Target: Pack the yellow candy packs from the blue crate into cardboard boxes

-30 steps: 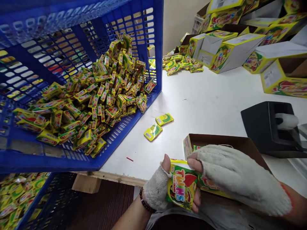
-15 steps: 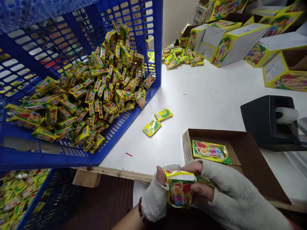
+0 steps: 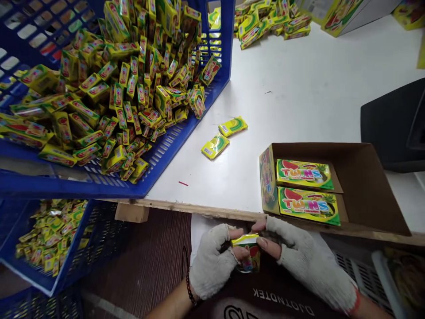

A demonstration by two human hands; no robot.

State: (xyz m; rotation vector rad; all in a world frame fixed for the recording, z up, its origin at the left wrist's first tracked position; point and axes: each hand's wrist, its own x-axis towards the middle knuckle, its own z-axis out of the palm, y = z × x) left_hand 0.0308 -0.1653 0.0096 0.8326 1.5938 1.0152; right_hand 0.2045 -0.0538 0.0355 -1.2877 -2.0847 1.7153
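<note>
Step in hand looked like working the top end of one pack (image 3: 253, 261), held between both hands just off the near edge of the table (image 3: 299, 88), in front of the body. A white strip showed along its top edge; couldn't tell whether that was an open flap. Next move seemed to call for a steady left grip and light right-hand pressure at the top, no crushing.

Left hand (image 3: 212, 261): fingers bent, gap only about pack-wide, pinching the pack from its left side, thumb over the front face. Right hand (image 3: 305, 261): thumb and forefinger slightly parted, pinching the top right corner. Remaining right fingers tucked out of sight, couldn't tell if they touched it.

Box (image 3: 368, 186) stood on the table by the right hand, two larger packs (image 3: 308, 206) side by side at its left end, its right end bare. Neither hand touched it.
</note>
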